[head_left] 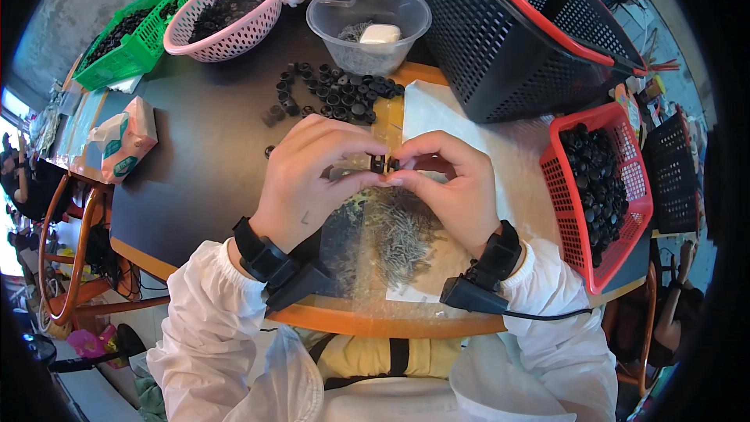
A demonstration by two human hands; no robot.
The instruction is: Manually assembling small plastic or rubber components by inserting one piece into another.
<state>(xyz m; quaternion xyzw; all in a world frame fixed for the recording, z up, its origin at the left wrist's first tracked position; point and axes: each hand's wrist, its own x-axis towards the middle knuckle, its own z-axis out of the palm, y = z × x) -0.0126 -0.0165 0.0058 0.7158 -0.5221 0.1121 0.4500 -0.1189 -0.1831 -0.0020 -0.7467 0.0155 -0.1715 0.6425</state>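
Note:
Over the middle of the table, my left hand point(308, 176) and my right hand point(459, 187) meet with their fingertips almost touching. Thumb and fingers of the left pinch a small black plastic part point(378, 164). A second small dark piece point(392, 164) sits against it in the pinched fingers of the right; its exact shape is hidden. Below the hands lies a pile of thin silvery metal pins point(402, 242). Just beyond them, several black cup-shaped plastic caps point(340, 98) are spread on the dark tabletop. Both wrists wear black strapped devices.
At the back stand a green basket point(164, 4), a pink basket point(269, 19) and a clear bowl point(316, 23) holding a white block. A tall black crate point(500, 55) and a red basket point(564, 203) of black parts flank the right. A tissue pack point(129, 141) lies left.

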